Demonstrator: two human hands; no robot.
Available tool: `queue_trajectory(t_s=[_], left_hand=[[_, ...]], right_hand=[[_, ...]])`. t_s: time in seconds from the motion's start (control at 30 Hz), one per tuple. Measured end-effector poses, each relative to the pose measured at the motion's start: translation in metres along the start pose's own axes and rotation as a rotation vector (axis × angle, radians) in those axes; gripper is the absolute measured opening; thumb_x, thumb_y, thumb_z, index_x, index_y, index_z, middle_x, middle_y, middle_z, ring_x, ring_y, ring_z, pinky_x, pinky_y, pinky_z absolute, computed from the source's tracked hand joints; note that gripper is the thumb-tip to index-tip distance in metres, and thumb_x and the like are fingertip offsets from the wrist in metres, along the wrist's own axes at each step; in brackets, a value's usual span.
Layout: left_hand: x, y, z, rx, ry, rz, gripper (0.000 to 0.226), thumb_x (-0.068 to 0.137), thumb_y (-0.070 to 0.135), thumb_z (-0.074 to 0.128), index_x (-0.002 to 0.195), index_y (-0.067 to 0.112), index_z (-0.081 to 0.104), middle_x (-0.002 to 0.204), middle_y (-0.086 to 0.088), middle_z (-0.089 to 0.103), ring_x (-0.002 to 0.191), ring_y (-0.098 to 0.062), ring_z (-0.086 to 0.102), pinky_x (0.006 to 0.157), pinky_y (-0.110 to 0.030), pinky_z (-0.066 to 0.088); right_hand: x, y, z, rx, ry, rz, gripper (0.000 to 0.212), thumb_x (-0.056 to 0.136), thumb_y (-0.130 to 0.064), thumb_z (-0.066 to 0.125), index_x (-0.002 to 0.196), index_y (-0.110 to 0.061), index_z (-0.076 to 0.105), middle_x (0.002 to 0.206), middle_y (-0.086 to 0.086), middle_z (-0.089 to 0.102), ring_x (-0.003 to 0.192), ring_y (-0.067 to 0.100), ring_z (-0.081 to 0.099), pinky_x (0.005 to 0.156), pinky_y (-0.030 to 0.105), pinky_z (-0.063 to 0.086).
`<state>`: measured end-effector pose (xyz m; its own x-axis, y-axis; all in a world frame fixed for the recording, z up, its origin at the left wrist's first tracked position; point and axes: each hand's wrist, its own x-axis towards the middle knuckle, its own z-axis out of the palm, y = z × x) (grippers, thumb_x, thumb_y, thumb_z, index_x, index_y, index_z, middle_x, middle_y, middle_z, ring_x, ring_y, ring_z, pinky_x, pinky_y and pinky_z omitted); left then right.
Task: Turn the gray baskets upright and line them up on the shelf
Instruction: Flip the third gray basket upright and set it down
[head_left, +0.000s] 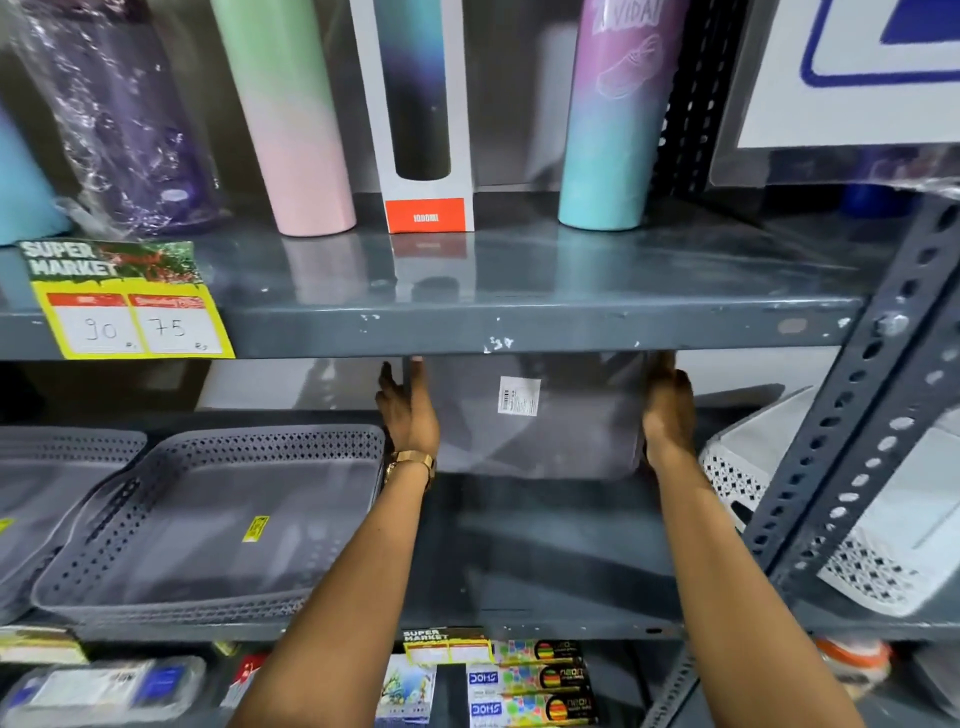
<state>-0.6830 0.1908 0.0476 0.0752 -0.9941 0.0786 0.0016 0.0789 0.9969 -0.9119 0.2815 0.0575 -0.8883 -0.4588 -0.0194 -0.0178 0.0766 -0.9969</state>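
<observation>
A gray basket (535, 441) stands on edge at the back of the middle shelf (545, 561), its flat bottom with a white barcode sticker turned toward me. My left hand (408, 410) grips its left side and my right hand (667, 410) grips its right side. Its top is hidden behind the upper shelf's front edge. To the left, a gray perforated basket (208, 519) with a yellow sticker lies upright on the shelf. Another gray basket (41, 483) sits at the far left, partly cut off.
A white perforated basket (831, 519) leans at the right behind the slotted metal upright (852, 457). The upper shelf (519, 322) carries tall bottles and a boxed flask. A yellow price tag (130, 312) hangs at its left. Stationery packs sit below.
</observation>
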Motion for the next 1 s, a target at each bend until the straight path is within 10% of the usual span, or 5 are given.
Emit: queue_trajectory(t_s=[0.13, 0.3, 0.6, 0.83, 1.0], left_hand=[[0.006, -0.003, -0.016, -0.288, -0.017, -0.129, 0.116, 0.060, 0.095, 0.027, 0.146, 0.018, 0.037, 0.150, -0.016, 0.041, 0.138, -0.034, 0.040, 0.116, -0.051, 0.030], [0.006, -0.016, -0.035, -0.256, -0.089, -0.264, 0.122, 0.048, 0.102, 0.028, 0.139, 0.023, 0.050, 0.147, -0.009, 0.048, 0.137, -0.032, 0.043, 0.115, -0.054, 0.029], [-0.025, -0.044, -0.055, 0.370, -0.143, -0.116, 0.026, 0.090, 0.025, 0.055, 0.107, 0.007, 0.057, 0.097, -0.015, 0.063, 0.104, -0.041, 0.060, 0.083, -0.040, 0.044], [-0.046, -0.066, -0.052, 0.810, -0.239, 0.041, 0.065, 0.086, 0.006, 0.056, 0.145, 0.005, 0.028, 0.118, -0.028, 0.059, 0.094, -0.045, 0.063, 0.079, -0.043, 0.054], [-0.062, -0.067, -0.062, 0.926, -0.183, 0.321, 0.061, 0.087, 0.013, 0.058, 0.144, 0.010, 0.036, 0.144, -0.020, 0.040, 0.115, -0.042, 0.054, 0.095, -0.046, 0.049]], right_hand=[[0.008, 0.002, -0.020, 0.230, -0.038, 0.137, 0.079, 0.062, -0.094, 0.032, 0.087, -0.026, 0.063, 0.095, 0.002, 0.065, 0.081, 0.022, 0.061, 0.072, 0.035, 0.050], [0.000, 0.025, -0.042, 0.062, -0.007, 0.250, 0.095, 0.077, -0.079, 0.038, 0.141, -0.009, 0.045, 0.147, 0.014, 0.047, 0.132, 0.034, 0.049, 0.110, 0.047, 0.037], [-0.032, 0.054, -0.035, -0.529, -0.109, 0.135, 0.063, 0.087, -0.054, 0.056, 0.123, -0.003, 0.050, 0.116, 0.016, 0.058, 0.115, 0.034, 0.059, 0.089, 0.035, 0.046], [-0.044, 0.075, -0.025, -0.798, -0.173, 0.154, 0.066, 0.086, -0.051, 0.058, 0.129, -0.003, 0.045, 0.130, 0.021, 0.055, 0.117, 0.038, 0.056, 0.095, 0.046, 0.049], [-0.067, 0.077, -0.012, -1.062, -0.119, -0.066, 0.088, 0.087, -0.053, 0.053, 0.152, -0.004, 0.018, 0.160, 0.023, 0.013, 0.149, 0.038, 0.007, 0.119, 0.056, 0.012]])
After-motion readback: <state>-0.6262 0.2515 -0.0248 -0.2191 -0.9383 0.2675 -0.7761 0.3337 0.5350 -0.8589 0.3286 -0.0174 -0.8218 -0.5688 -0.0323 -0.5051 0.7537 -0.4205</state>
